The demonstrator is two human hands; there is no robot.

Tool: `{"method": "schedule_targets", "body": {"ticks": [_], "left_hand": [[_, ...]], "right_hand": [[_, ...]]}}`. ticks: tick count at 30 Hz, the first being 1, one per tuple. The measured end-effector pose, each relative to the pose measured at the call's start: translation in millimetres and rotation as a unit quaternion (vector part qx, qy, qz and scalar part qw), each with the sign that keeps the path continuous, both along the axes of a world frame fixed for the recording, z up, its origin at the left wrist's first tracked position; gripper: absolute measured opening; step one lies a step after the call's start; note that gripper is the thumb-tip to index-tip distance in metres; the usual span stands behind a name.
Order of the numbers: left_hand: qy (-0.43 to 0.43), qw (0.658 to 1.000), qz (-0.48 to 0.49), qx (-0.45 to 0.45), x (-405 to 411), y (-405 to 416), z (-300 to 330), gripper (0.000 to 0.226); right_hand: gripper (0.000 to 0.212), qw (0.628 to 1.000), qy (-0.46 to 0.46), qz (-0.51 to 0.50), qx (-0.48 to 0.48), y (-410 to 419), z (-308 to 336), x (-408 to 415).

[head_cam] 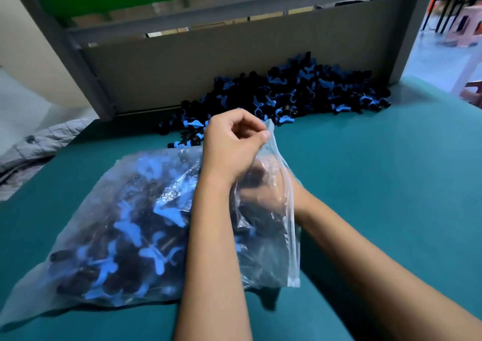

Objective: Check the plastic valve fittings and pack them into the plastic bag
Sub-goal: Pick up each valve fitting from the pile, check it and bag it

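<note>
Both forearms come in from the bottom edge and cross low over the green table (391, 184). Starting left of the hands: a grey quilted cloth (39, 142) hangs off the table's far-left side, well apart from everything else. Then the plastic bag (104, 223) lies on its side, stuffed with black valve fittings with blue handles, its closed end pointing away to the left of the left hand.

Left hand (232, 145) is up at the bag's mouth, thumb and fingers pinched tight on the top edge of the film and lifting it (so that lip stands up like a little tent). Right hand (263, 192) is just below and to the right of it, pushed inside the bag's opening. The crinkled plastic covers it, so you only get a blurry shape through the film, and I honestly can't tell whether its fingers are curled round a fitting or loose.

Beyond the left hand's knuckles, and stretching off to the right, sits the loose pile of fittings (300, 90) heaped against a grey back panel (208, 61) of the bench. A few strays lie just behind the left hand. Far right, past the table edge, a pink stool (467, 30) stands on the floor.
</note>
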State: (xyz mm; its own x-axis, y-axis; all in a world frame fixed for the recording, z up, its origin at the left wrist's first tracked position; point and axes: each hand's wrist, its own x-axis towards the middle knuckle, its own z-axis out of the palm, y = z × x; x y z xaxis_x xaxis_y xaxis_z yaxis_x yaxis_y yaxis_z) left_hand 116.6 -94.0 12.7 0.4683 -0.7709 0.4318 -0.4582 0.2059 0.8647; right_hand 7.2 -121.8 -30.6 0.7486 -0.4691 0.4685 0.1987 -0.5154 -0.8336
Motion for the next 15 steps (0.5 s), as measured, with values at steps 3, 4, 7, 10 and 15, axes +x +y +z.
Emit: {"method": "schedule_targets", "body": {"ticks": [3, 4, 7, 10, 15], "left_hand": [[-0.064, 0.993, 0.063, 0.082, 4.5, -2.3, -13.2, 0.028], [-0.093, 0.985, 0.072, 0.127, 4.8, -2.9, -15.9, 0.030], [-0.197, 0.933, 0.042, 0.298, -2.0, -3.0, -22.6, 0.033], [-0.203, 0.914, -0.016, 0.352, -5.9, -0.6, -20.3, 0.024], [-0.029, 0.988, 0.072, 0.134, 24.1, 20.2, 17.6, 0.022]], "right_hand": [[0.035, 0.979, -0.035, -0.154, 0.128, -22.2, -12.8, -17.5], [0.037, 0.958, -0.065, -0.221, 0.172, -31.1, -16.2, -19.7], [0.039, 0.912, -0.090, -0.345, 0.201, -60.9, -9.6, -16.5], [0.035, 0.938, -0.008, -0.334, 0.092, -84.2, 10.6, 5.2], [0.014, 0.951, 0.149, -0.237, -0.130, -101.0, 37.9, 71.2]]}}
